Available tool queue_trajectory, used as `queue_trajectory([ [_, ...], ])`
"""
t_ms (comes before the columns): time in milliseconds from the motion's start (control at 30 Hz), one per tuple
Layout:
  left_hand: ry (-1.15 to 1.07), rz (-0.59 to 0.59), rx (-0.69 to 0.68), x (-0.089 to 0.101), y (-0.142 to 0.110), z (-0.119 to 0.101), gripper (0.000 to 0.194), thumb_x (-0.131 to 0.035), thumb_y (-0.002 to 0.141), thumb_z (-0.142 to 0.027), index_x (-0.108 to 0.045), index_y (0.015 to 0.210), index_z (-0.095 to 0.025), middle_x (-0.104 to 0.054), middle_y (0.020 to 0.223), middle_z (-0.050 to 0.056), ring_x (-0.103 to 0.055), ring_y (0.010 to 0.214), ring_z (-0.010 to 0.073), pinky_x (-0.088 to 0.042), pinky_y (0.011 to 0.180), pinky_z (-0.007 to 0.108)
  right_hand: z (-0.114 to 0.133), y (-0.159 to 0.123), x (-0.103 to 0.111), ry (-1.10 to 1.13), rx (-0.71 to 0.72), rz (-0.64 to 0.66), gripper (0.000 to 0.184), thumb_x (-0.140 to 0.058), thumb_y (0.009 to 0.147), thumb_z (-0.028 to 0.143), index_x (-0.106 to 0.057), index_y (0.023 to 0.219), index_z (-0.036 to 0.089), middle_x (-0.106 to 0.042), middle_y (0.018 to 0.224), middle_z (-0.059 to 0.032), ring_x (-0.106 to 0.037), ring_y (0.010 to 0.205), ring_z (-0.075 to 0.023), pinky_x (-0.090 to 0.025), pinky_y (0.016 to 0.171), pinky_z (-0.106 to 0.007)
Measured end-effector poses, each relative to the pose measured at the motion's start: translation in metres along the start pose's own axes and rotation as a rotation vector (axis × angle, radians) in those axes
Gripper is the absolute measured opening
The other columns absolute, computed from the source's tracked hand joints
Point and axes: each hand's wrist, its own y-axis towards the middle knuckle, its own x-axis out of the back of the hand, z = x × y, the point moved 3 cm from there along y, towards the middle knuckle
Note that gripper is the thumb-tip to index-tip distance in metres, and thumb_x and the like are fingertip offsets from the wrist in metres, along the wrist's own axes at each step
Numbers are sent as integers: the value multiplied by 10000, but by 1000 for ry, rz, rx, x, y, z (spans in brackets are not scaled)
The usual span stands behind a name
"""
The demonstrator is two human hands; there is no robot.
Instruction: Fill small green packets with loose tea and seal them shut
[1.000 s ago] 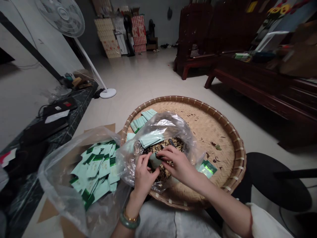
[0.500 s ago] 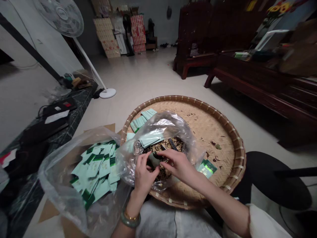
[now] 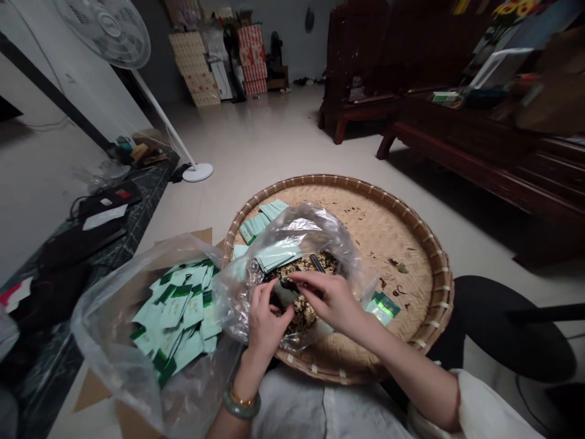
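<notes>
My left hand [image 3: 266, 317] grips a small pale-green sachet [image 3: 284, 295] between thumb and fingers, its dark opening facing up. At that opening, the thumb and fingertips of my right hand [image 3: 326, 299] are pinched together; what they hold, if anything, is too small to make out. Both hands are over a clear plastic bag [image 3: 315, 222] containing loose dried leaves and flakes [image 3: 329, 261]. A stack of pale-green sachets [image 3: 278, 257] lies on the bag's contents, and a dark-handled utensil [image 3: 316, 263] pokes out beside it.
The bag rests in a round woven bamboo tray [image 3: 384, 219]. More sachets [image 3: 256, 227] lie at its left, a few green packets [image 3: 382, 308] at its right. To the left, a second plastic bag [image 3: 105, 305] holds many sachets. A fan [image 3: 198, 172] stands behind; a black round base [image 3: 507, 341] is right.
My right hand has shifted slightly up and left over the sachet's opening, its fingertips drawn closer together. My left hand stays in place on the sachet.
</notes>
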Motion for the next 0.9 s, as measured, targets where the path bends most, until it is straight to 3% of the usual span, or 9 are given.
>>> queue_trajectory([
  [100, -12, -6, 8, 0, 0, 1, 495, -656, 722, -177, -536, 1203, -188, -517, 1056, 86, -587, 878, 183, -570, 586, 245, 0, -4, 2, -90, 5, -31, 187, -547, 873, 180, -645, 1032, 191, -683, 946, -76, -639, 887, -192, -524, 767, -322],
  [200, -20, 1, 7, -1, 0, 2, 521, -679, 714, -195, -532, 1214, -189, -517, 1067, 92, -586, 873, 187, -575, 584, 253, -3, -12, -5, -280, 6, 42, 177, -613, 854, 285, -633, 994, 180, -635, 898, -79, -602, 837, -204, -506, 696, -314],
  [300, -6, -8, 5, -2, 0, 1, 498, -668, 721, -181, -541, 1203, -186, -518, 1066, 93, -591, 855, 180, -575, 581, 252, -6, -16, -14, -418, 23, 35, 156, -560, 888, 263, -622, 1003, 177, -617, 879, -79, -585, 804, -192, -488, 677, -296],
  [733, 6, -3, -19, -1, -1, 0, 515, -652, 705, -145, -540, 1205, -194, -522, 1051, 87, -586, 861, 184, -566, 587, 253, -2, -4, -5, -417, 128, 42, 153, -504, 917, 199, -653, 943, 171, -623, 829, -69, -532, 793, -182, -455, 663, -284],
  [900, 3, 23, 0, -2, -1, 0, 513, -651, 711, -148, -535, 1207, -201, -513, 1058, 85, -580, 868, 184, -563, 603, 261, 0, -1, -12, -551, 158, 165, 173, -533, 908, 228, -693, 854, 189, -623, 890, -87, -507, 859, -198, -447, 662, -282],
])
